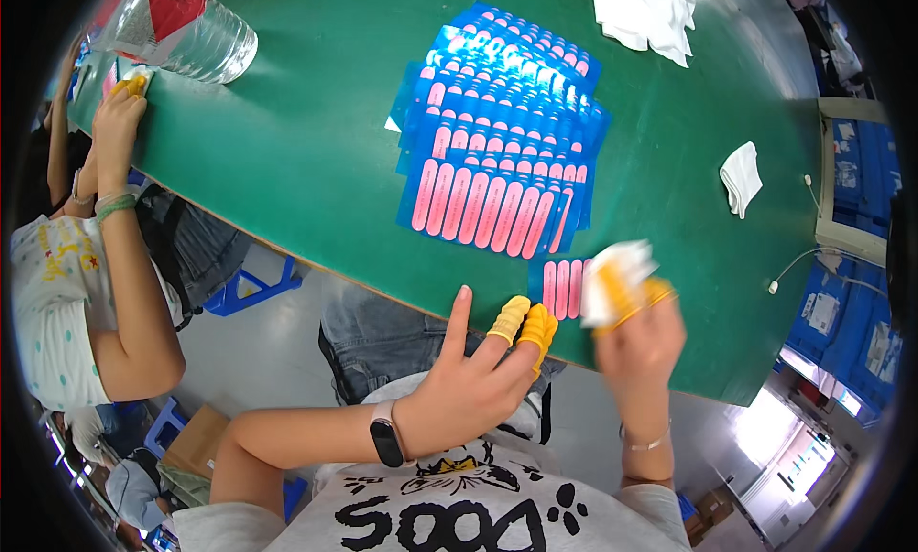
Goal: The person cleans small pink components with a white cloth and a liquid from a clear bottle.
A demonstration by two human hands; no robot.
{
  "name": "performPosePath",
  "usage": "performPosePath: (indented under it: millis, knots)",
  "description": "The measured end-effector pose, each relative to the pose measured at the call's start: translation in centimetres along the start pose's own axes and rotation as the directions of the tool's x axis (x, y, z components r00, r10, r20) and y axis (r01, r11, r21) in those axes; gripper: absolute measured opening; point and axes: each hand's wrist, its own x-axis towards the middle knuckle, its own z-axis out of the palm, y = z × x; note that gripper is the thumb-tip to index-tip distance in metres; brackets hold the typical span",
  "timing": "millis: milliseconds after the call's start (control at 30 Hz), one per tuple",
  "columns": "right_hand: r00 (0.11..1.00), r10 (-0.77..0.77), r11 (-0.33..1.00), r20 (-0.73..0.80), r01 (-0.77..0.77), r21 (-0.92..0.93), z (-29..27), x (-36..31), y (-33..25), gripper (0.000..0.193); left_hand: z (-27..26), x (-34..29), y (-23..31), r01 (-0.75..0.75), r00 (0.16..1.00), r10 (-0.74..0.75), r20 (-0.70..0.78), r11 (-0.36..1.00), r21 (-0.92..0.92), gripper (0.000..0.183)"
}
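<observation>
My right hand [643,340] grips a folded white cloth [612,282] in fingers covered by yellow finger cots. The cloth lies over the right part of a small blue sheet with pink rounded strips [562,289] at the near edge of the table; motion blurs it a little. My left hand [486,366] is open, its bare index finger stretched forward and yellow cots on other fingers. Those covered fingertips are at the lower left corner of the same sheet. Just beyond lies a spread, overlapping stack of blue sheets [507,136] with rows of pink strips.
The green table [316,160] bears a clear plastic bottle [206,41] at far left, white cloths [645,17] at the back and a small folded cloth [740,179] at right. Another person's hand [120,117] works at the left edge. Blue crates [851,303] stand at right.
</observation>
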Motion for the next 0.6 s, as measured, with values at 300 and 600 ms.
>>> performPosePath:
  millis: [300,600]
  knots:
    - [0.996,-0.031,0.991,0.080,0.020,0.131,-1.5,-0.6,0.3,0.042,-0.1,1.5,1.2,0.043,0.999,-0.043,0.001,0.998,-0.053,0.027]
    - [0.981,0.182,0.957,0.065,-0.192,0.218,-0.4,1.3,1.1,0.032,0.0,2.6,0.9,-0.065,0.997,0.066,0.035,0.997,-0.028,0.026]
